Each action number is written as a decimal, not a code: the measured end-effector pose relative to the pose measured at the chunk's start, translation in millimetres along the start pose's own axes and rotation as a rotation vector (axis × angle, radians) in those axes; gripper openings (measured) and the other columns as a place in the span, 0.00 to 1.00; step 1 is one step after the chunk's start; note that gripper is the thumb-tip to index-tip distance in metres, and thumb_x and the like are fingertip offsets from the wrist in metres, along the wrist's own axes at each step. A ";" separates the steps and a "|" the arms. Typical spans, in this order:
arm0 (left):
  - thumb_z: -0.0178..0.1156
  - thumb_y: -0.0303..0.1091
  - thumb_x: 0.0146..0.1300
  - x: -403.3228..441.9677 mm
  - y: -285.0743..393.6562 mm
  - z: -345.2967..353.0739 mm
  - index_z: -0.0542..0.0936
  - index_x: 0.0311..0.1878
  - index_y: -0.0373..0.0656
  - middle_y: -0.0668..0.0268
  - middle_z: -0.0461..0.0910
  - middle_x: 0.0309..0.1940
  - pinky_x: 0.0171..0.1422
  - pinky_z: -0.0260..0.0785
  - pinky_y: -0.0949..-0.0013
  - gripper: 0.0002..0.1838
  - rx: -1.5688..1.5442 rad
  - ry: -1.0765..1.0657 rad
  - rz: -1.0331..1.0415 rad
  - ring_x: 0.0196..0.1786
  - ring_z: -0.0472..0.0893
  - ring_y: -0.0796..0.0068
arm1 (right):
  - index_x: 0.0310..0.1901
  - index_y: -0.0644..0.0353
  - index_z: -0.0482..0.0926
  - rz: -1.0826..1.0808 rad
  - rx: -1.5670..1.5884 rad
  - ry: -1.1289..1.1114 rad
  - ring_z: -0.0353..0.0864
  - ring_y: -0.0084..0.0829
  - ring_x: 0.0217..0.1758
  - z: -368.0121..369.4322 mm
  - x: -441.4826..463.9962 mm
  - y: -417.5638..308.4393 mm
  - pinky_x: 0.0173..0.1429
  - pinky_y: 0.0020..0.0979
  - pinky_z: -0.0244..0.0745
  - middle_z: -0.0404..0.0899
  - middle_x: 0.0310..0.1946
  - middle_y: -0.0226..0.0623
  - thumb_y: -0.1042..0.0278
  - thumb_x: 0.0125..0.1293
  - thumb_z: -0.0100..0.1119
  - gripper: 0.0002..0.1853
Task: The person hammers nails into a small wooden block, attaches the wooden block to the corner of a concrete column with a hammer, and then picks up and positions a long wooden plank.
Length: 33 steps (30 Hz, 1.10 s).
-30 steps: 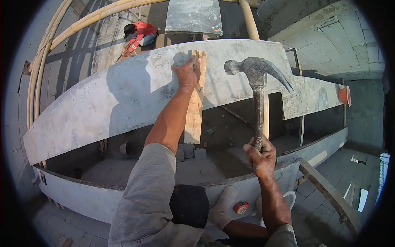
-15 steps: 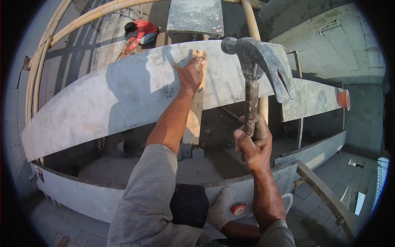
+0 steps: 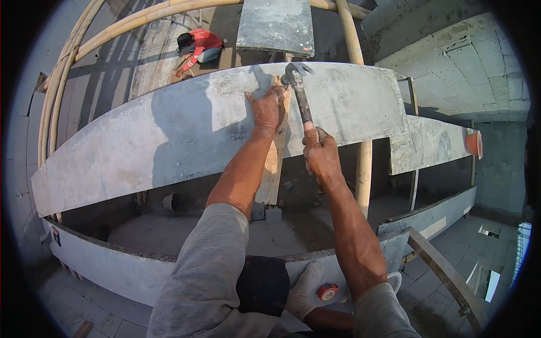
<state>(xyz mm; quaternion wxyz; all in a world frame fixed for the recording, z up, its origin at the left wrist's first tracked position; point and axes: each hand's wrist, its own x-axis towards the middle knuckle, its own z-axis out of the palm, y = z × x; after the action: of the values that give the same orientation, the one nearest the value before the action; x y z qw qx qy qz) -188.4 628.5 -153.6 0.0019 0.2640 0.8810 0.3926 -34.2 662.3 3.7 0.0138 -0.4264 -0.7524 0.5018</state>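
While the right hand (image 3: 322, 152) grips the hammer (image 3: 302, 102) low, likely for leverage, the left hand (image 3: 266, 109), its grip not discernible, apparently steadies the wooden board (image 3: 273, 169) lying partly across the grey panel (image 3: 349, 98)

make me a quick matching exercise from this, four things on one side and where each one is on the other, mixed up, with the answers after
Things:
1. hammer
2. red tape measure
3. wooden plank
4. orange container

Places:
A. running beneath the left hand
B. at the right end of the narrower grey panel, as the picture shows it
C. beside the foot in pale covering
D. gripped in the right hand

Pairs: 1-D, 2-C, 3-A, 4-B
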 end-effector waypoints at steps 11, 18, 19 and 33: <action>0.55 0.31 0.61 -1.3 8.1 -7.8 0.81 0.47 0.52 0.66 0.80 0.55 0.74 0.43 0.35 0.12 -0.041 0.035 0.085 0.60 0.77 0.65 | 0.35 0.65 0.70 -0.650 0.475 0.293 0.62 0.15 0.16 -37.4 -62.6 -85.4 0.18 0.19 0.58 0.67 0.22 0.31 0.38 0.72 0.40 0.31; 0.54 0.30 0.61 -2.0 6.3 -2.4 0.81 0.46 0.50 0.64 0.81 0.53 0.75 0.47 0.43 0.12 -0.036 0.032 0.093 0.60 0.77 0.66 | 0.27 0.60 0.68 0.008 -0.002 0.090 0.62 0.22 0.11 -5.3 -8.9 2.7 0.16 0.29 0.59 0.63 0.13 0.30 0.42 0.75 0.37 0.29; 0.54 0.30 0.61 0.3 3.9 -2.8 0.81 0.46 0.50 0.63 0.81 0.53 0.75 0.47 0.44 0.12 -0.025 0.044 0.087 0.60 0.77 0.66 | 0.27 0.60 0.69 0.160 0.067 0.005 0.62 0.22 0.10 -10.9 -9.8 -10.5 0.15 0.29 0.58 0.63 0.12 0.29 0.41 0.75 0.37 0.29; 0.56 0.28 0.60 -0.5 -13.4 16.0 0.81 0.48 0.50 0.63 0.81 0.53 0.75 0.47 0.47 0.13 -0.123 0.071 0.137 0.63 0.75 0.69 | 0.30 0.61 0.69 -0.474 -0.113 0.364 0.64 0.21 0.13 24.9 3.2 45.7 0.17 0.26 0.58 0.63 0.13 0.27 0.40 0.74 0.39 0.29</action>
<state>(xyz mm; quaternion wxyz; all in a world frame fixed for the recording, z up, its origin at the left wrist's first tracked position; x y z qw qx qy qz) -190.9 631.9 -174.0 -0.0399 0.3089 0.8346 0.4543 -18.8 652.0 -44.9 0.2413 -0.3219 -0.8428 0.3575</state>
